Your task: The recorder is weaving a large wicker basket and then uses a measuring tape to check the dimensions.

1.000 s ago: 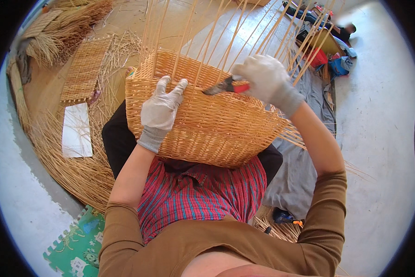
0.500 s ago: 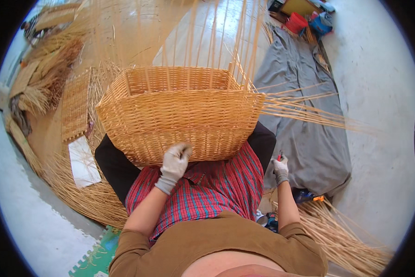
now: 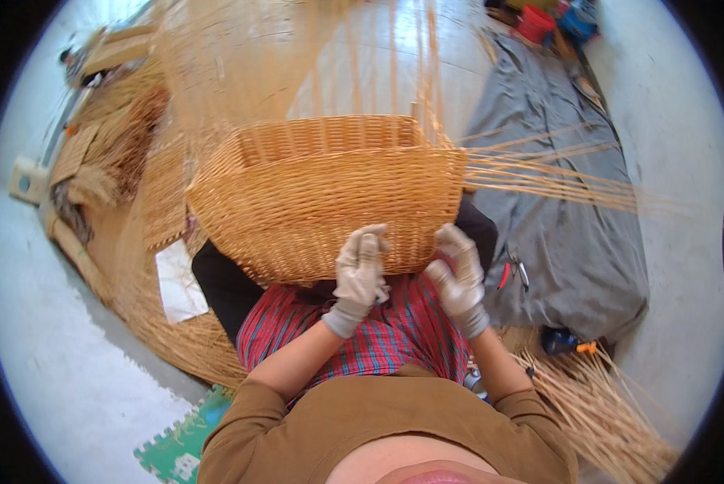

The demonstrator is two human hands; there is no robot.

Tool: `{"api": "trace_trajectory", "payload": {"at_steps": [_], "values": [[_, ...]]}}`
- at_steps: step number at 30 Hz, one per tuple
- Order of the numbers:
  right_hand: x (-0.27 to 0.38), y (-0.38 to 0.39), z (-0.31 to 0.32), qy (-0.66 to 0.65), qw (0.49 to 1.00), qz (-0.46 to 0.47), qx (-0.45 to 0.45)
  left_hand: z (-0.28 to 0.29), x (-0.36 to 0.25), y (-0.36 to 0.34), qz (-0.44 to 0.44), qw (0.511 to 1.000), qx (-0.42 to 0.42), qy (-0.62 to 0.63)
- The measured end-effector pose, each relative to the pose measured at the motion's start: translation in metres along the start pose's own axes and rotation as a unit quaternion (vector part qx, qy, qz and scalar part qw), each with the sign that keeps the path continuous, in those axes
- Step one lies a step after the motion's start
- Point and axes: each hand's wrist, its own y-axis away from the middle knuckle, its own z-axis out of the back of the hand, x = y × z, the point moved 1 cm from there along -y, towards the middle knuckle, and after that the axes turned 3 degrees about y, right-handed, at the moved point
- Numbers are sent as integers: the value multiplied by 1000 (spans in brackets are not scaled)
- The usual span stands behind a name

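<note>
A golden wicker basket (image 3: 330, 198) rests across my lap, its long woven side toward me and bare upright stakes rising from its rim. My left hand (image 3: 362, 270), in a whitish work glove, is at the lower front of the basket with its fingers loosely extended; whether they touch the weave I cannot tell. Beside the basket's lower right corner, my gloved right hand (image 3: 460, 274) has thumb and fingers apart and holds nothing. A pair of cutters (image 3: 513, 273) with red and pale handles lies right of it on a grey cloth (image 3: 567, 250).
Loose canes stick out from the basket's right end over the cloth. Bundled canes (image 3: 596, 411) lie at the lower right, more stalks (image 3: 160, 347) at the left. A white sheet (image 3: 180, 281) sits among them. A red bucket (image 3: 534, 24) stands at the far right.
My right hand has let go of the red-handled cutters on the cloth and moved left to the basket. My left hand has shifted right, its fingers now straighter. The whole view has shifted slightly.
</note>
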Motion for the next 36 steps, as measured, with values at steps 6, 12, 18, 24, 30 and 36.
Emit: {"api": "trace_trajectory", "payload": {"at_steps": [6,12,18,24,30,36], "values": [[-31,32,-114,-348,918,-182,54,-2,-30,6,-322,928,8,-186],[46,-17,-96,184,961,26,206,83,-31,17,-21,988,122,-96],[96,-65,-105,468,793,179,347,109,-53,4,94,979,164,-74],[49,-232,80,597,753,249,120,269,-162,-83,-104,989,-21,105],[56,-244,104,526,838,84,118,298,-179,-134,25,981,-192,15],[25,-249,104,506,846,78,150,317,-168,-156,-65,938,-223,-256]]}}
